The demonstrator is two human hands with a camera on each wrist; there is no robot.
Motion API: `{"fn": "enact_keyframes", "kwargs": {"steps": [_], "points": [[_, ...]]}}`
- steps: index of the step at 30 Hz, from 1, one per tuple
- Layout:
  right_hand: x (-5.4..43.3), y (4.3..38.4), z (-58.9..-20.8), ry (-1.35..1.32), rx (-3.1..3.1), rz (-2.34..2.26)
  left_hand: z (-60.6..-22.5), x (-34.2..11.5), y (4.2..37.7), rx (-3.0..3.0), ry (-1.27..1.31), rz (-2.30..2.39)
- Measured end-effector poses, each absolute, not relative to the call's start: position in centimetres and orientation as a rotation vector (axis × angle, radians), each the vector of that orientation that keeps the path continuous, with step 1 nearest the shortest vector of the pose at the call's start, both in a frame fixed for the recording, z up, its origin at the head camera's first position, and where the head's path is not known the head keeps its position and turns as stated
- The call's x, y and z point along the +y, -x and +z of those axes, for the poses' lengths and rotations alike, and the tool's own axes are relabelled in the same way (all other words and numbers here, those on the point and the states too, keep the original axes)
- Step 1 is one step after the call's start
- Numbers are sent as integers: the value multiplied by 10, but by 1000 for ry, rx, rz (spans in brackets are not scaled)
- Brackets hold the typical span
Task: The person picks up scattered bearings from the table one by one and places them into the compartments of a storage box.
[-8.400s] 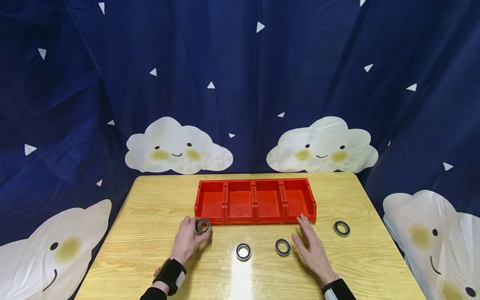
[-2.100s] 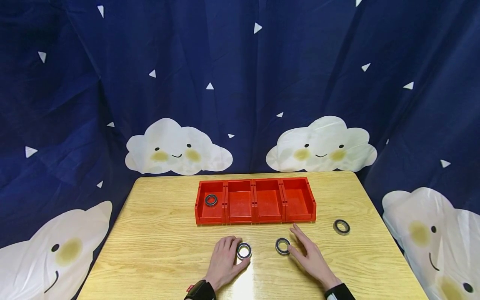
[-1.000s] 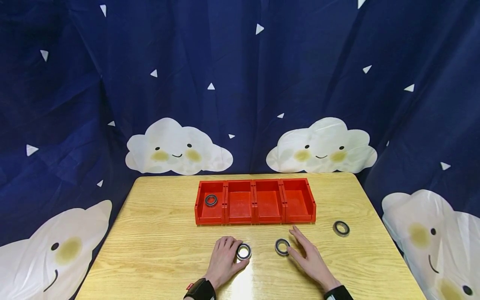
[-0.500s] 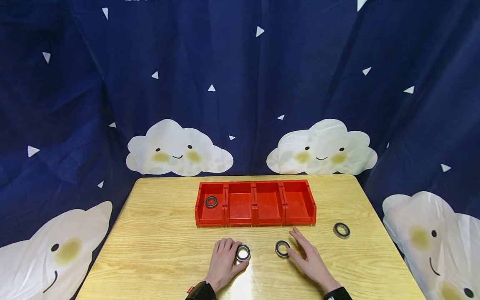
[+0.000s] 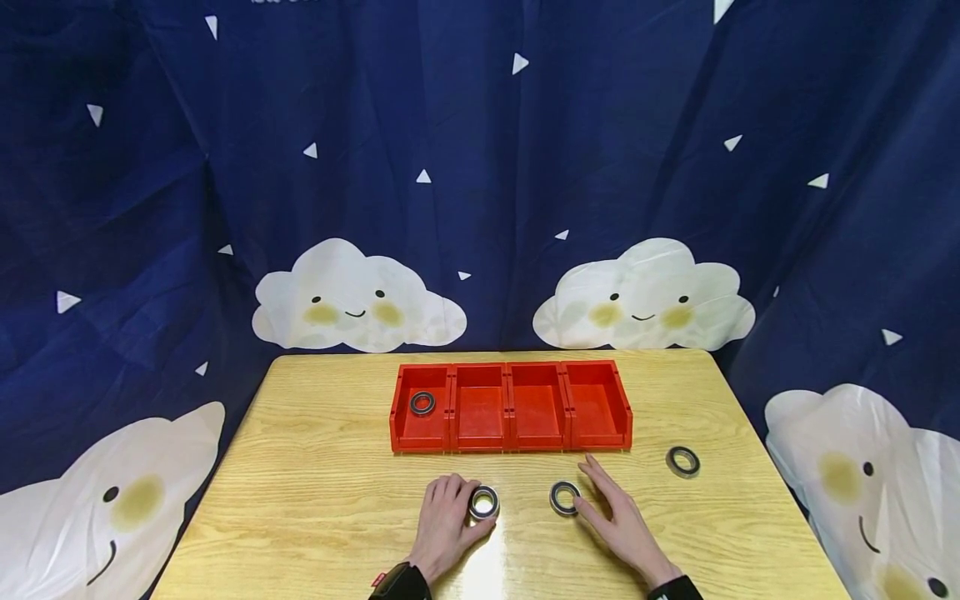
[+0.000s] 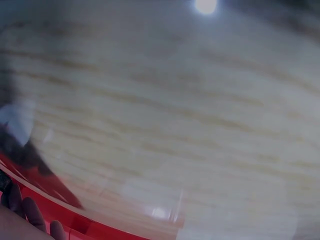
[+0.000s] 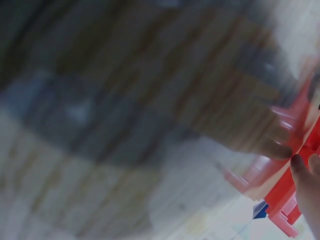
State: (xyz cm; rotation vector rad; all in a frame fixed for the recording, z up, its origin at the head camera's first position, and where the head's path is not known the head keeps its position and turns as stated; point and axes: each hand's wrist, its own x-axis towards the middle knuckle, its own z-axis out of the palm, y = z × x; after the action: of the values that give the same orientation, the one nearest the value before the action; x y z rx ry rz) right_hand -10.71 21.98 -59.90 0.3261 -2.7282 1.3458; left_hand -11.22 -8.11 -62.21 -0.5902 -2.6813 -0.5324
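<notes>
My left hand (image 5: 442, 522) is low on the table and pinches a ball bearing (image 5: 474, 510) between thumb and fingers, with the ring lying flat in this view. Fingertips of this hand also show at the lower left corner of the left wrist view. To the right, my right hand (image 5: 621, 525) lies with straight fingers, its thumb tip overlapping the right edge of a second bearing (image 5: 555, 502). Another bearing (image 5: 422, 403) rests inside the leftmost compartment of the red bin row (image 5: 480, 448). One more bearing (image 5: 683, 472) sits farther right on the tabletop.
The bin row has several compartments side by side, facing me behind both hands. Under everything is a light wooden table (image 5: 315, 467). A dark blue curtain (image 5: 480, 167) with white clouds hangs behind and around the table.
Earlier the left hand held a bearing by the leftmost compartment; that bearing is now inside it. The left hand has come to another bearing, which just shifted slightly left. The right hand moved slightly left.
</notes>
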Motion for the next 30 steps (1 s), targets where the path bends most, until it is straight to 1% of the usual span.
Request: {"fn": "enact_keyframes", "kwargs": {"steps": [30], "points": [[220,106,-602,-379,-2666,1377,-599,-90,136,-2587,469,-671]]}}
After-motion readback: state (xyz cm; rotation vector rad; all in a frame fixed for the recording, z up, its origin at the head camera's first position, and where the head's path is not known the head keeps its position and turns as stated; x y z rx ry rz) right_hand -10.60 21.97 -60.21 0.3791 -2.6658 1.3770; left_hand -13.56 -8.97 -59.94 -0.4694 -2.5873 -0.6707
